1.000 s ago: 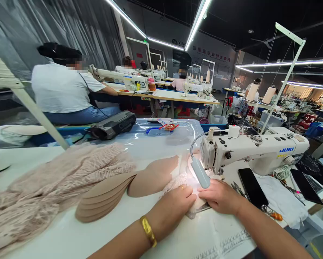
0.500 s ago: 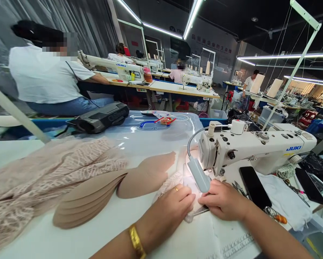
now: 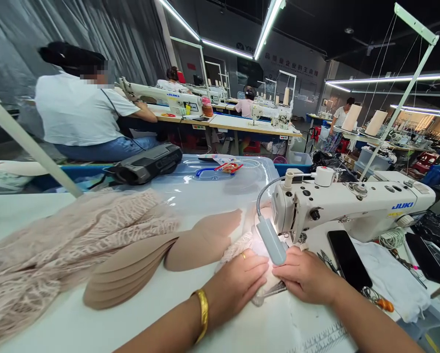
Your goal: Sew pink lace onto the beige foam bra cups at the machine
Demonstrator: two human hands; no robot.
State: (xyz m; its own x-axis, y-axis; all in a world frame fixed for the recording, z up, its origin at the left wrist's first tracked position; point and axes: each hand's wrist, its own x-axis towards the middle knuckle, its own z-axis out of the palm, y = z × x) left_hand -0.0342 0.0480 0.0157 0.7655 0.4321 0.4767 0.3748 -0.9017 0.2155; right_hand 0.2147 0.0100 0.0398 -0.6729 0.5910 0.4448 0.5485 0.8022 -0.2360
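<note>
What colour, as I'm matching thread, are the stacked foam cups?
The stacked foam cups are plain tan, clearest in the head view.

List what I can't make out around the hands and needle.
1. Needle area of the sewing machine: head view, hidden behind the lamp and its glare.
2. Lace piece: head view, mostly covered by the left hand and right hand.
3. Metal tool: head view, only a tip shows under the right hand.
4. Printed ruler: head view, cut off by the bottom edge.

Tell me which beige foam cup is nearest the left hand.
The lone beige foam cup just right of the fanned stack of cups is nearest the left hand; the stacked ones lie farther left.
</note>
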